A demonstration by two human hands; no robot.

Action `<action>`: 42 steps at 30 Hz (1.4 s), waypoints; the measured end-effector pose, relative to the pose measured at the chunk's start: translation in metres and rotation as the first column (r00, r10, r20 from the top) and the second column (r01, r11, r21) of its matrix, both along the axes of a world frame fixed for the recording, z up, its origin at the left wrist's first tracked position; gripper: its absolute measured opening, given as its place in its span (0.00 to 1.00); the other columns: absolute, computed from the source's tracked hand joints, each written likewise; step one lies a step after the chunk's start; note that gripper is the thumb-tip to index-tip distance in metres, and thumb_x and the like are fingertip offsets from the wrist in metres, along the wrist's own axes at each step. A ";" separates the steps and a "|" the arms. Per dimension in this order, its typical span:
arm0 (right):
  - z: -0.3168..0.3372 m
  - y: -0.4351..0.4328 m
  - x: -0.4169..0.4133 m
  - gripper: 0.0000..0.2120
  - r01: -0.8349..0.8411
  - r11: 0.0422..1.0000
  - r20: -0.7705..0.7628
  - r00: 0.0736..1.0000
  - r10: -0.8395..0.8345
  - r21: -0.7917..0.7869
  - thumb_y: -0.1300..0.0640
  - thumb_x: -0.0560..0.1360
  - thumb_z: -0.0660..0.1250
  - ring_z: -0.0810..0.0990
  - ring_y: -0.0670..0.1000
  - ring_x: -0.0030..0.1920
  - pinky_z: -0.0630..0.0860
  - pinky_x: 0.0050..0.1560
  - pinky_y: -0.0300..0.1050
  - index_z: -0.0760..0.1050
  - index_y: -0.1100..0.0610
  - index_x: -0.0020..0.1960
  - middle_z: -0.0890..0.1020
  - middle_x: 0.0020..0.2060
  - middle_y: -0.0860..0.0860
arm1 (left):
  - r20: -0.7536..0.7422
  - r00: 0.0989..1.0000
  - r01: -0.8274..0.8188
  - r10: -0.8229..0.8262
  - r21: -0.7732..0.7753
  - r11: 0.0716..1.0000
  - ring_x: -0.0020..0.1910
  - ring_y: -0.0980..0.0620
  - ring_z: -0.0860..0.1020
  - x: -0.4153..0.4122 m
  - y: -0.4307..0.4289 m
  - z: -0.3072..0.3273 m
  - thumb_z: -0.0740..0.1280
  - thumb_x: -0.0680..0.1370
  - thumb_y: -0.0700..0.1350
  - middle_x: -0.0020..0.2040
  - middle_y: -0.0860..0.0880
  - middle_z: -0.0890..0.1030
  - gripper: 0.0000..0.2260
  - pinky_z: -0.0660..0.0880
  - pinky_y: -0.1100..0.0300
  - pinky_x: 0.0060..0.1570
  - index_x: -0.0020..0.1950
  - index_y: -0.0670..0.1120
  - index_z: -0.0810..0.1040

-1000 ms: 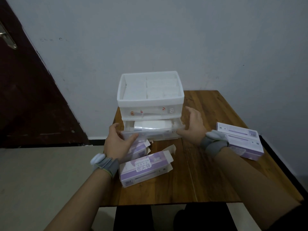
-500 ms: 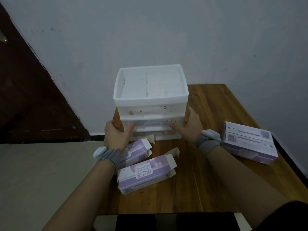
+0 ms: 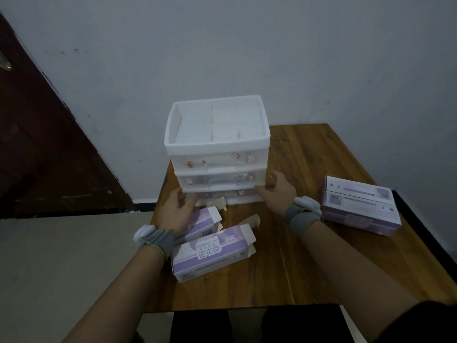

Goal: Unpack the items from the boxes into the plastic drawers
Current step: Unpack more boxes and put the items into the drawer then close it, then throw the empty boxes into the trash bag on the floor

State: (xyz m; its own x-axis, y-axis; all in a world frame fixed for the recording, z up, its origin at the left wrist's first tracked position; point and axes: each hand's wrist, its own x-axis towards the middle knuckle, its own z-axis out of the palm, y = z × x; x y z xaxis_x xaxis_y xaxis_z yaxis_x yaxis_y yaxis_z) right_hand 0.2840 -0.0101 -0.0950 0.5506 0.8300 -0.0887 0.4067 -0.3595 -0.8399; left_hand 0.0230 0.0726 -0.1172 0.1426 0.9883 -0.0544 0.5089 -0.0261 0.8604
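A white plastic drawer unit [image 3: 218, 167] with three drawers, all pushed in, stands at the table's back left. Its open top tray holds white packets. My left hand [image 3: 176, 210] is at the unit's lower left corner, fingers apart, holding nothing. My right hand [image 3: 278, 191] rests against the lower right front of the unit, fingers spread on the bottom drawer [image 3: 225, 193]. Two opened purple boxes lie in front: one [image 3: 212, 253] with its end flaps open, the other [image 3: 200, 222] partly under my left wrist. Two shut purple boxes [image 3: 359, 206] are stacked at the right.
The wooden table [image 3: 309, 256] has bare surface in the middle and front. A pale wall stands close behind the drawer unit. A dark door fills the left side, and the floor lies beyond the table's left edge.
The middle drawer, pulled out with a white packet in it, has been pushed shut by both hands. My hands have slid down to the unit's lower corners.
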 end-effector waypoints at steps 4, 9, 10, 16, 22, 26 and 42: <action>0.003 -0.011 0.000 0.31 -0.016 1.000 -0.027 0.999 0.016 0.015 0.50 0.75 0.69 0.77 0.55 0.61 0.75 0.57 0.48 0.61 0.55 0.74 0.78 0.62 0.53 | -0.023 0.997 0.071 -0.071 -0.005 0.997 0.61 0.52 0.75 -0.002 -0.007 0.005 0.63 0.75 0.63 0.63 0.56 0.76 0.27 0.71 0.51 0.59 0.71 0.53 0.68; 0.001 -0.031 -0.009 0.14 -0.098 0.994 0.024 0.995 0.097 0.057 0.55 0.73 0.71 0.78 0.50 0.52 0.77 0.48 0.43 0.70 0.50 0.56 0.78 0.50 0.49 | -0.429 0.898 0.199 -0.094 0.205 0.958 0.51 0.51 0.78 -0.009 -0.032 0.005 0.57 0.77 0.64 0.59 0.52 0.77 0.21 0.73 0.55 0.47 0.67 0.57 0.67; 0.001 -0.037 -0.013 0.12 -0.167 0.983 0.048 0.985 0.164 0.075 0.57 0.74 0.70 0.78 0.50 0.52 0.77 0.48 0.42 0.71 0.49 0.53 0.78 0.50 0.49 | -0.488 0.871 0.190 -0.062 0.216 0.958 0.53 0.48 0.78 -0.014 -0.038 0.004 0.57 0.78 0.64 0.61 0.49 0.77 0.22 0.74 0.53 0.50 0.68 0.55 0.67; 0.000 -0.062 -0.040 0.12 -0.516 0.849 0.139 0.854 0.501 0.111 0.60 0.79 0.60 0.75 0.49 0.57 0.73 0.60 0.46 0.78 0.52 0.59 0.78 0.57 0.52 | -0.495 0.868 0.079 0.043 0.224 0.971 0.56 0.45 0.78 -0.039 -0.054 0.006 0.58 0.80 0.59 0.64 0.46 0.77 0.21 0.75 0.47 0.56 0.70 0.51 0.67; 0.001 -0.078 -0.070 0.32 -0.696 0.718 0.117 0.713 0.691 0.003 0.48 0.69 0.73 0.74 0.44 0.61 0.72 0.58 0.38 0.66 0.50 0.71 0.76 0.65 0.48 | -0.493 0.866 0.088 0.085 0.318 0.944 0.45 0.52 0.76 -0.056 -0.069 0.003 0.59 0.81 0.54 0.53 0.49 0.79 0.11 0.71 0.56 0.46 0.59 0.55 0.78; -0.006 -0.079 -0.082 0.41 -0.674 0.729 0.147 0.714 0.684 -0.118 0.45 0.68 0.76 0.80 0.46 0.51 0.77 0.49 0.36 0.61 0.49 0.74 0.81 0.56 0.50 | -0.492 0.866 0.097 0.088 0.338 0.936 0.39 0.55 0.73 -0.060 -0.074 -0.001 0.59 0.81 0.54 0.44 0.54 0.78 0.09 0.68 0.57 0.41 0.50 0.57 0.79; -0.007 -0.081 -0.086 0.25 -0.614 0.763 -0.170 0.789 0.590 -0.203 0.40 0.73 0.69 0.77 0.48 0.58 0.75 0.56 0.43 0.74 0.50 0.65 0.79 0.59 0.47 | -0.631 0.775 0.172 -0.036 0.156 0.973 0.41 0.55 0.75 -0.057 -0.075 0.009 0.54 0.75 0.71 0.41 0.56 0.79 0.24 0.72 0.54 0.50 0.55 0.56 0.79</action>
State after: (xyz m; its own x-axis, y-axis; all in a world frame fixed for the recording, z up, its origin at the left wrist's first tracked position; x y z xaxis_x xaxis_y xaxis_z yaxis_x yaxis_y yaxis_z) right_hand 0.1985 -0.0910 -0.1016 -0.0757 0.9344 -0.3481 0.5333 -0.2570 -0.8060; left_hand -0.0340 -0.0021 -0.1079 0.2477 0.9686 0.0224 0.9133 -0.2411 0.3284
